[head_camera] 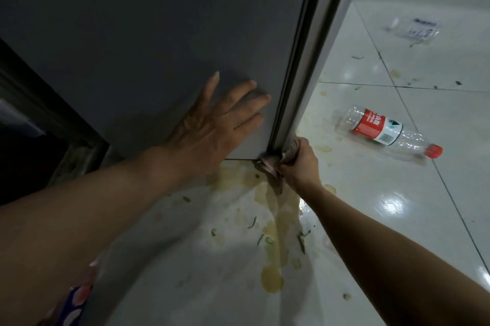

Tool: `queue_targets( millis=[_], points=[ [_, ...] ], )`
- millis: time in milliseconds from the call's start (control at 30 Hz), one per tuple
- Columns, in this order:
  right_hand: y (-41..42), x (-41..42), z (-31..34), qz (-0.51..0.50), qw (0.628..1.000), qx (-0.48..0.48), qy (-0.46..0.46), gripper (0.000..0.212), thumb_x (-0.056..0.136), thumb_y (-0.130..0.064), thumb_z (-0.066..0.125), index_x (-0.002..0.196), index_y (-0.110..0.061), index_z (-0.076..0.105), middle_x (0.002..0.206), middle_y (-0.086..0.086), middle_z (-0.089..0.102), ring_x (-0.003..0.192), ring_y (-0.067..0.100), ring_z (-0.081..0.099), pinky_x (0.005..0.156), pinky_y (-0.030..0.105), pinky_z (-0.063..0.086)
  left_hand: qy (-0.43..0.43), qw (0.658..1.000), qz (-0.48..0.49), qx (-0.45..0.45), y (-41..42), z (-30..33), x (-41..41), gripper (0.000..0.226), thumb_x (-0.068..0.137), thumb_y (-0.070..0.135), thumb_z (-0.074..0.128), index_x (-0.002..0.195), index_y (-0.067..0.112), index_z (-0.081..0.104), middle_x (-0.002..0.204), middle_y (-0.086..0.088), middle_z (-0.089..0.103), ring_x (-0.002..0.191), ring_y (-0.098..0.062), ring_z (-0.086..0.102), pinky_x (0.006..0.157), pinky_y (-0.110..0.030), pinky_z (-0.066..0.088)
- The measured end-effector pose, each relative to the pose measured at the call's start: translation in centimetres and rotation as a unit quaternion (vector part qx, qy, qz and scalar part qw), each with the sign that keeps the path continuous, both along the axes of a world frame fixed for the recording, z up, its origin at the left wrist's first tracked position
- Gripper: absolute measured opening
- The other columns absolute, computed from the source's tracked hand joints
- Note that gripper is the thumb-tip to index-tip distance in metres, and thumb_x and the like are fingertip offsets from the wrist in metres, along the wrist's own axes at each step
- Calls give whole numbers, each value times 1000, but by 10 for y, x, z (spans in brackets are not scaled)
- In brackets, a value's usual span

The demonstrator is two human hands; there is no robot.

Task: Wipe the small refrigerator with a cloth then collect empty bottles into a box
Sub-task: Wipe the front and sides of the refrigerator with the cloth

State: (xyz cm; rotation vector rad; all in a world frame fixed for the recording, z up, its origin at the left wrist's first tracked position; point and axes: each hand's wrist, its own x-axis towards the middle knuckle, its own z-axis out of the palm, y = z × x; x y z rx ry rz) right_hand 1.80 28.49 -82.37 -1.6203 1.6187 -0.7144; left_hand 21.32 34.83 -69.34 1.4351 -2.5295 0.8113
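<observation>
Refrigerator (159, 34) low edge being wiped, both hands on it.

Dark grey refrigerator side fills the upper left, its lighter door edge (318, 47) running down to the white tiled floor (371, 193). On that floor lie yellowish stains (273, 219) and small dark scraps, spread just below the refrigerator's bottom corner. A clear plastic bottle (384, 132) with a red label and red cap lies on its side to the right, well apart from the refrigerator; a second, blurred clear bottle (416, 28) lies farther back. The left hand (212, 127) presses flat against the grey panel, fingers straight and spread. The right hand (297, 164) is curled tightly around a bunched cloth (270, 164), holding it against the bottom corner of the door edge.
</observation>
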Motion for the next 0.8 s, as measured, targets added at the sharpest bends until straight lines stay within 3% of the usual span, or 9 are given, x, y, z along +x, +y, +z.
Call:
queue_targets(
  millis=[133, 233, 333, 467, 567, 700, 800],
  points=[
    [-2, 7, -10, -18, 1000, -7, 24, 49, 69, -26, 79, 103, -17, 45, 92, 1, 57, 84, 22, 58, 70, 39, 52, -27, 999, 2, -17, -6, -10, 6, 44, 73, 3, 59, 117, 11, 58, 148, -6, 39, 136, -27, 21, 103, -60, 9],
    [-3, 18, -8, -57, 997, -5, 58, 48, 69, -26, 78, 97, -18, 40, 90, 6, 60, 77, 22, 58, 67, 42, 54, -30, 999, 0, -28, -7, -9, 6, 42, 76, 5, 51, 117, 11, 59, 148, -7, 40, 136, -28, 21, 102, -60, 10],
    [0, 19, -2, -67, 995, -32, 67, 46, 65, -27, 79, 95, -14, 46, 87, 8, 62, 74, 24, 58, 65, 44, 53, -45, 998, -12, -39, -6, -2, 6, 41, 78, 10, 46, 117, 13, 59, 145, -7, 44, 135, -29, 30, 104, -59, 11],
    [5, 19, 21, -86, 992, -80, 40, 50, 61, -33, 82, 93, -12, 50, 81, 6, 61, 72, 25, 57, 64, 46, 53, -57, 996, -29, -61, -4, 12, 6, 38, 84, 11, 40, 113, 15, 63, 137, -7, 53, 127, -29, 48, 105, -60, 27],
    [7, 20, 50, -89, 989, -118, 18, 47, 60, -34, 80, 90, -12, 51, 78, 5, 61, 71, 26, 59, 63, 47, 53, -52, 996, 5, -75, 0, 26, 4, 42, 83, 13, 36, 116, 17, 61, 141, -7, 49, 131, -30, 45, 103, -61, 29],
    [6, 16, 99, -76, 983, -170, 6, 52, 60, -33, 82, 98, -10, 56, 84, 7, 66, 76, 27, 63, 67, 46, 55, -30, 994, 14, -106, 0, 59, 1, 41, 79, 13, 58, 119, 15, 56, 147, -8, 41, 136, -28, 37, 104, -61, 24],
    [5, 14, 138, -57, 978, -199, -3, 53, 63, -31, 84, 103, -10, 56, 90, 8, 67, 78, 26, 66, 66, 45, 57, -14, 991, 27, -130, -4, 91, -5, 47, 76, 11, 56, 123, 13, 54, 148, -9, 38, 138, -28, 33, 104, -64, 24]
  ],
)
